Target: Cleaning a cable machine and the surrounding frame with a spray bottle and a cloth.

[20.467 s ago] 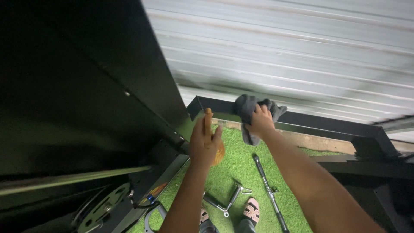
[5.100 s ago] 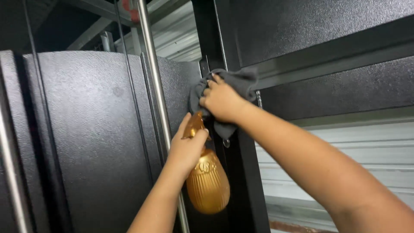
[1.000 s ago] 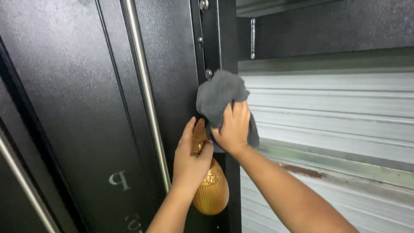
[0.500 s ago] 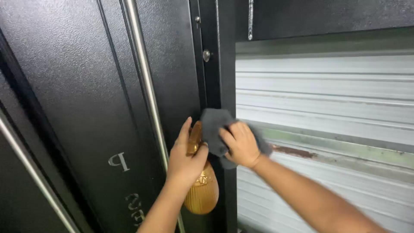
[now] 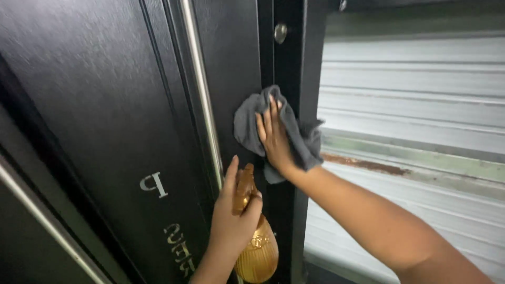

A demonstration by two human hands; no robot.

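Grey cloth [image 5: 247, 123] under flat open right hand [image 5: 273, 139]; gold spray bottle [image 5: 256, 252] gripped in left hand [image 5: 234, 218].

cloth [image 5: 247, 118] on upright post [image 5: 294, 68], spray bottle [image 5: 256, 252] below it, shutter [image 5: 421, 94] behind, rod [image 5: 202, 94] left

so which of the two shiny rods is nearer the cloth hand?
The upright rod just left of the grey cloth under the right hand. The other rod slants across the lower left corner, well away from both hands.
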